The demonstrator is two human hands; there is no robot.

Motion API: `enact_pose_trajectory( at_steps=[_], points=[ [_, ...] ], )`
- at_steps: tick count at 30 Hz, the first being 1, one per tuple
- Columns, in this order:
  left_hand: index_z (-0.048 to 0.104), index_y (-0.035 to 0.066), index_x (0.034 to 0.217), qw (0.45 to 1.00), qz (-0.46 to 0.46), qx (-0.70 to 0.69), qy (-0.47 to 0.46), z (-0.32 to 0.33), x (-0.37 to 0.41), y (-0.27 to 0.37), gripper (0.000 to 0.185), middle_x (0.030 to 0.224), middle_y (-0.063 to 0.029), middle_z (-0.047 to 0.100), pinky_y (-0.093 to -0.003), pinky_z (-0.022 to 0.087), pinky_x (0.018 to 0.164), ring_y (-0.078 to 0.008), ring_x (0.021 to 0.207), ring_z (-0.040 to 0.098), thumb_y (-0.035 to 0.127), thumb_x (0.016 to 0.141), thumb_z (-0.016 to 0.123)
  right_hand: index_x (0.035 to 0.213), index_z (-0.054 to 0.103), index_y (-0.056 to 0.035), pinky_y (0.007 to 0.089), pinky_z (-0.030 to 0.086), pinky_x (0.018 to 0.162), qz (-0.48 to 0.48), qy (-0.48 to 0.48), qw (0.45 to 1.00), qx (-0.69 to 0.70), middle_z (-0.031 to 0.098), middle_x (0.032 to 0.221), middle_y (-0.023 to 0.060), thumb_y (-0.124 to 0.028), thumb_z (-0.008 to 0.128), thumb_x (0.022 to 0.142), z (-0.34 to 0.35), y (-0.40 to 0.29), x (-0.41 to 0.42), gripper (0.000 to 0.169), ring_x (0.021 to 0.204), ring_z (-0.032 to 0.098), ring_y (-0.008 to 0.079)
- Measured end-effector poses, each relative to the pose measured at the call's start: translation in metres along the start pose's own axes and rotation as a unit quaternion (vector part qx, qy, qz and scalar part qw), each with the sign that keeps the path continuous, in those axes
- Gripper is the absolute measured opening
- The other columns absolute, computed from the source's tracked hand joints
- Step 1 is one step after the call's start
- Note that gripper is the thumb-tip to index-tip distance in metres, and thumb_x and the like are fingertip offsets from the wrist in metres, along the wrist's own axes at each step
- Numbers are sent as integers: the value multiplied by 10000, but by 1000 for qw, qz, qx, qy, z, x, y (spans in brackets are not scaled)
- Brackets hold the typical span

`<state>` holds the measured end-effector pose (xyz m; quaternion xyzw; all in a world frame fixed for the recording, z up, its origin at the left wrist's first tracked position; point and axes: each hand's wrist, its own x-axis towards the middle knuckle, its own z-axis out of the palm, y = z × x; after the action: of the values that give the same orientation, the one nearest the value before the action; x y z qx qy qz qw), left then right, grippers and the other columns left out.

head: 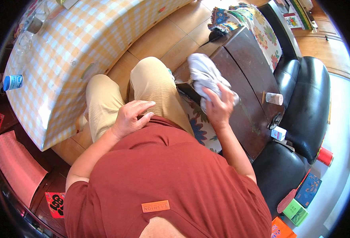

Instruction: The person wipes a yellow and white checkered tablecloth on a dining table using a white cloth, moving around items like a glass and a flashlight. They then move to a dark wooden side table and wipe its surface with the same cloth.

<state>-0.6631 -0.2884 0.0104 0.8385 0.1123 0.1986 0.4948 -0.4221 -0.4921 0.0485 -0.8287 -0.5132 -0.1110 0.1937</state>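
Observation:
My right hand (220, 104) is closed on a crumpled light grey cloth (206, 71), which lies over the near edge of a dark brown wooden surface (237, 77) beside the seat. Parts of the fingers are hidden in the cloth's folds. My left hand (134, 116) rests near my lap at the hem of the dark red shirt, holding nothing, its fingers spread a little. On the far side of the wooden surface are several toothpicks (263, 97), a small clear container (274, 98) and a pair of glasses (275, 121).
A table with a yellow checked cloth (82, 44) stands at the left, bearing a blue-lidded container (13, 82) and a glass vessel (35, 24). Black leather cushions (307, 104) and a small white box (278, 133) border the wooden surface at the right. Tiled floor (160, 35) shows between.

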Motion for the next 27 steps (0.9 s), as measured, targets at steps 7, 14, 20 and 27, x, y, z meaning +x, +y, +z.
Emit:
enact_pose_trajectory(
  at_steps=[7,14,20,27],
  points=[
    [677,43,1104,998,35,-7,-47,10,18,-1,319,994,-136,702,-363,543,746,-292,853,666,101,797,735,1127,706,-208,453,415,975,274,37,950,-148,579,1221,173,-44,667,719,-59,60,-123,442,1120,535,360],
    [669,32,1129,994,43,-9,-97,12,26,2,338,1010,-151,697,-364,535,768,-304,893,669,64,798,724,1014,744,-249,445,419,904,138,55,987,-56,608,1154,122,-98,662,680,3,-13,-32,375,1081,559,317],
    [670,18,1135,998,13,-4,-58,3,10,-1,323,1023,-164,694,-348,529,790,-292,912,671,35,814,706,975,727,-264,434,422,871,34,97,994,32,601,1164,75,-126,706,668,35,-43,30,338,1031,558,293],
    [664,2,1139,998,1,-22,-58,5,7,-4,306,1025,-167,690,-335,522,818,-281,929,669,21,834,687,936,716,-251,459,430,905,109,66,987,-97,616,1170,102,-87,660,727,-13,13,-79,271,1093,570,307]
  ],
)
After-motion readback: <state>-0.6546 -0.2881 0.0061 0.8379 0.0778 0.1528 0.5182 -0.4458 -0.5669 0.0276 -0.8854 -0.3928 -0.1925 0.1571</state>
